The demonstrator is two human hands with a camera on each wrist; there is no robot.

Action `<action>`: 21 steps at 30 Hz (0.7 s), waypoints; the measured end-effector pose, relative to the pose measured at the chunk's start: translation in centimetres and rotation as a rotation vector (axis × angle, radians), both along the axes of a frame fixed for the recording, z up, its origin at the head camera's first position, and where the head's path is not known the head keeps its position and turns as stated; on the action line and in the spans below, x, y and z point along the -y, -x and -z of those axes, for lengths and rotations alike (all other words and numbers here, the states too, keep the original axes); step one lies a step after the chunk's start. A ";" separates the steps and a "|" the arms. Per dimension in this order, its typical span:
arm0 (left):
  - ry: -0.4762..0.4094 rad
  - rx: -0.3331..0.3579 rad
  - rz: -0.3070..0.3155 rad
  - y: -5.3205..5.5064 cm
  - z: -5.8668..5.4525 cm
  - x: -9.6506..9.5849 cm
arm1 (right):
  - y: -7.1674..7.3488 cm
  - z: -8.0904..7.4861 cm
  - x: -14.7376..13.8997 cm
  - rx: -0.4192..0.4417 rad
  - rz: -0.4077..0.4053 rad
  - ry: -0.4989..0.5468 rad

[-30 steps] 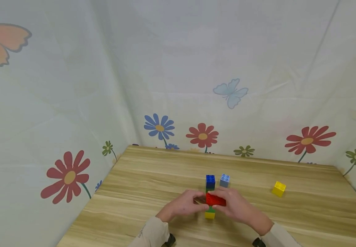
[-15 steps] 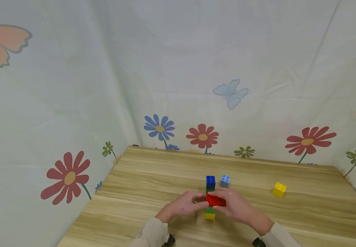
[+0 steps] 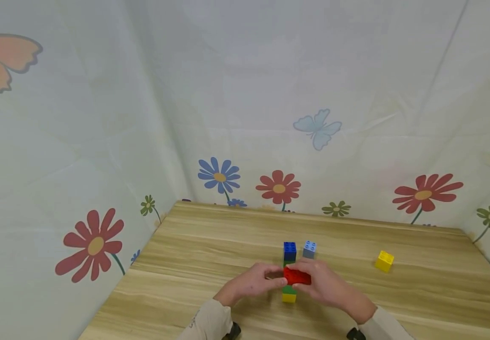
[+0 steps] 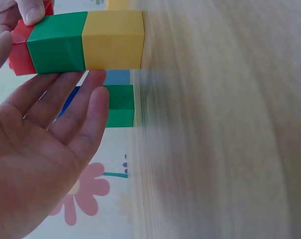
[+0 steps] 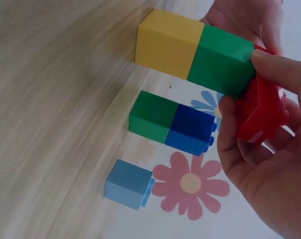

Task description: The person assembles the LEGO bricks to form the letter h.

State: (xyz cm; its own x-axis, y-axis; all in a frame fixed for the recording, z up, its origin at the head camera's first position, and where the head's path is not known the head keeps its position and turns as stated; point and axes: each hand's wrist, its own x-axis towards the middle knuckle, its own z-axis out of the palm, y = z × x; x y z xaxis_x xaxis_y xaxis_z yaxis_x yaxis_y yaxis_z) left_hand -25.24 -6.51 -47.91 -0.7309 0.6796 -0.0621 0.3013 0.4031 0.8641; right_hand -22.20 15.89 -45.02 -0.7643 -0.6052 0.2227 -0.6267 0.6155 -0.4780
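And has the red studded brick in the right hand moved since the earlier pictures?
No: against the dark blue brick behind it, the red studded brick shows no visible shift.

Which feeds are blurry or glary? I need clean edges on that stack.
Head: even light, faint shadows on the table, studs on the red brick hard to separate. Left wrist: table grain smeared, bottom yellow block sharp. Right wrist: table blurred at upper left, that block sharp too; pale patch on the red brick, possibly glare.
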 end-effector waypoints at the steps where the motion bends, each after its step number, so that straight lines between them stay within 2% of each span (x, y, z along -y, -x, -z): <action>1: 0.002 -0.003 -0.002 0.0 -0.1 0.0 | 0.0 0.0 0.0 0.005 0.000 0.003; 14: -0.025 -0.030 -0.001 -0.2 0.2 0.2 | -0.3 -0.1 -0.3 0.057 0.005 -0.015; 21: -0.052 -0.040 0.023 -0.3 -0.1 0.8 | -0.1 -0.5 -1.1 0.078 0.022 0.061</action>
State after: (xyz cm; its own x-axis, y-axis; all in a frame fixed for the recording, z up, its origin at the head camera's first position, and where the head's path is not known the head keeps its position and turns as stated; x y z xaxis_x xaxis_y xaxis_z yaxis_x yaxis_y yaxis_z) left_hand -24.92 -7.32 -47.83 -0.7160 0.6981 0.0031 0.3452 0.3501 0.8708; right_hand -22.15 16.95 -44.53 -0.7938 -0.5749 0.1985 -0.5728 0.5969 -0.5618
